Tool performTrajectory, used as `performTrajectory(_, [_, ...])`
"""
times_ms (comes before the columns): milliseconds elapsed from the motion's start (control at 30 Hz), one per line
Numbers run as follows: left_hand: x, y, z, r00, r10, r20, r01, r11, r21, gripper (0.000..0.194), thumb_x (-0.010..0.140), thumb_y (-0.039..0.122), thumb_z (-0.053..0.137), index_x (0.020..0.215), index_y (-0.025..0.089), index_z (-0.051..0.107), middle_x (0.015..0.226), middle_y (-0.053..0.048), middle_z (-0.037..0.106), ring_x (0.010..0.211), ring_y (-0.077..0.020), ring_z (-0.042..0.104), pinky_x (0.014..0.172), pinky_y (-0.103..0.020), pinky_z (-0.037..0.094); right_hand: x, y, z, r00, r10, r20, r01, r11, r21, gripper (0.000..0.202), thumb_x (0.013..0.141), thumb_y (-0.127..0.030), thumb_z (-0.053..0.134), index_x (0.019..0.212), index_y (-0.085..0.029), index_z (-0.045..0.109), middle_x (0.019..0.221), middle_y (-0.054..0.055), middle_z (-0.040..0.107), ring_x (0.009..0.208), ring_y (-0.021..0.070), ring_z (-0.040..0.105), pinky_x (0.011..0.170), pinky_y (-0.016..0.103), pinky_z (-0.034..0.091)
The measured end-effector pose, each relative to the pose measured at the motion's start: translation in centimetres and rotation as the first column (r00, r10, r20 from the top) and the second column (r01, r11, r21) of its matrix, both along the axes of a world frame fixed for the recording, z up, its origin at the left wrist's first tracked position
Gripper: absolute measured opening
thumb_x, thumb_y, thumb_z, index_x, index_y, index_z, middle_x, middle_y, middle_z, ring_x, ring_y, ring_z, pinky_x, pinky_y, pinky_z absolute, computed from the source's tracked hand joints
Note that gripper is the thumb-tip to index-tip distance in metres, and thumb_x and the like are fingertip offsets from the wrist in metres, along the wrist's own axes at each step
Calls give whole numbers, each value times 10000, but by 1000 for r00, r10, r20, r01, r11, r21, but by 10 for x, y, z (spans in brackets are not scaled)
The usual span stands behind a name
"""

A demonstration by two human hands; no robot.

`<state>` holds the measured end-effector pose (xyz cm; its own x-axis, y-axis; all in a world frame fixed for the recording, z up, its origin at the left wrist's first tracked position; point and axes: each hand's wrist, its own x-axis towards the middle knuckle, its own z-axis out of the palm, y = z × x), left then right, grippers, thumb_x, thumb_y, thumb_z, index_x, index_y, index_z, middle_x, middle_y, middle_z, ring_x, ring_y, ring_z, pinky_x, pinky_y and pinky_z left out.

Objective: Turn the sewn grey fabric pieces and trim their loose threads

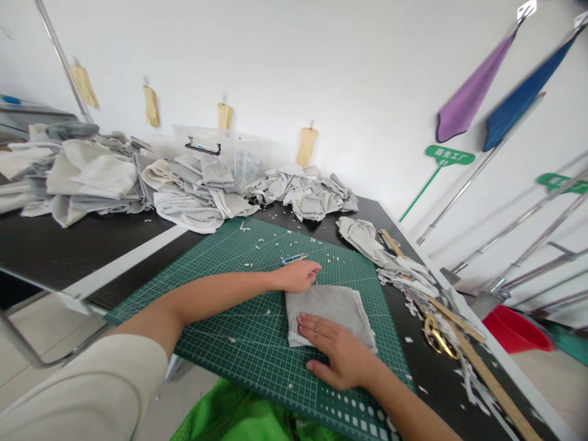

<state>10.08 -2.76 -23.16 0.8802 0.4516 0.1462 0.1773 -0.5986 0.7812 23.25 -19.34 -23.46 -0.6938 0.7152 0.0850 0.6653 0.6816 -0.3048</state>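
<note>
A folded grey cloth (328, 301) lies on the green cutting mat (220, 318) in front of me. My right hand (342, 355) rests flat on its lower part, fingers stretched out. At the cloth's far left corner is my left hand (299, 275), its fingers curled closed; what they hold, if anything, is hidden. Just beyond the left hand lies a small pair of blue thread snips (294, 259). White scraps are scattered over the mat.
Heaps of grey and white cloths (197, 190) line the table's back. Along the right edge lie a crumpled cloth (362, 236), wooden rulers (491, 380), gold-handled scissors (438, 337) and trimmed strips. A clear plastic box (252, 153) stands against the wall. A red bucket (517, 329) is at right.
</note>
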Motion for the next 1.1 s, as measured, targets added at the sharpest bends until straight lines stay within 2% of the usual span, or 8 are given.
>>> performTrajectory(67, [-2, 3, 4, 992, 57, 116, -45, 994, -100, 384, 828, 151, 430, 1211, 139, 423, 1170, -150, 585, 966, -176, 631, 683, -277, 532, 0, 0, 0, 1000, 5, 2, -5, 1000, 2, 639, 802, -363, 532, 1372, -124, 372, 1388, 154, 397, 1313, 240, 326, 1076, 418, 299])
performTrajectory(233, [-13, 7, 15, 919, -373, -125, 343, 916, -208, 316, 840, 154, 427, 1151, 145, 478, 1033, -97, 658, 917, -171, 650, 774, -330, 518, 0, 0, 0, 999, -5, 34, 5, 1000, 6, 629, 814, -374, 519, 1366, -107, 380, 1389, 152, 397, 1315, 229, 323, 1085, 405, 290])
performTrajectory(367, [-17, 15, 18, 996, -73, -51, 81, 982, 169, 434, 823, 127, 423, 1256, 124, 395, 1180, -139, 589, 1078, -183, 577, 902, -342, 461, 1, 0, -1, 999, 4, 42, -5, 1000, 23, 620, 820, -361, 503, 1372, -111, 369, 1405, 145, 376, 1324, 228, 305, 1084, 410, 291])
performTrajectory(533, [-20, 19, 15, 916, -359, -177, 353, 933, -66, 345, 849, 148, 397, 1189, 164, 458, 1023, -74, 663, 964, -168, 632, 872, -359, 472, 1, -1, -2, 1000, 7, 27, -8, 999, 34, 602, 823, -356, 501, 1357, -103, 389, 1376, 148, 419, 1312, 221, 327, 1085, 395, 292])
performTrajectory(700, [-20, 19, 19, 997, -10, -77, 19, 994, 107, 373, 813, 128, 416, 1185, 113, 443, 1185, -151, 577, 1071, -202, 577, 926, -388, 439, 1, -1, -1, 1000, 8, 26, -8, 1000, 27, 597, 825, -350, 495, 1361, -111, 385, 1387, 144, 404, 1315, 225, 321, 1080, 407, 298])
performTrajectory(833, [-19, 11, 23, 901, -375, -217, 334, 920, -206, 338, 833, 142, 379, 1161, 139, 459, 1050, -100, 644, 905, -171, 647, 808, -347, 505, 1, 0, 0, 1000, 11, 19, -11, 1000, 22, 596, 826, -356, 492, 1357, -106, 391, 1374, 149, 420, 1307, 229, 336, 1077, 411, 302])
performTrajectory(1000, [-16, 7, 16, 999, 4, -42, 7, 967, 256, 439, 768, 83, 454, 1207, 103, 447, 1258, -162, 512, 1179, -220, 491, 1008, -382, 374, 0, -1, 1, 999, 1, 35, -2, 1000, 29, 593, 823, -346, 496, 1355, -106, 396, 1385, 144, 407, 1319, 220, 315, 1085, 394, 293])
performTrajectory(1100, [-14, 9, 10, 972, -212, -98, 224, 964, 144, 452, 801, 65, 402, 1249, 126, 402, 1166, -110, 587, 1054, -155, 580, 921, -311, 447, 0, -1, 2, 999, 2, 43, -3, 1000, 27, 594, 819, -349, 501, 1347, -96, 407, 1374, 147, 421, 1312, 217, 328, 1087, 385, 290])
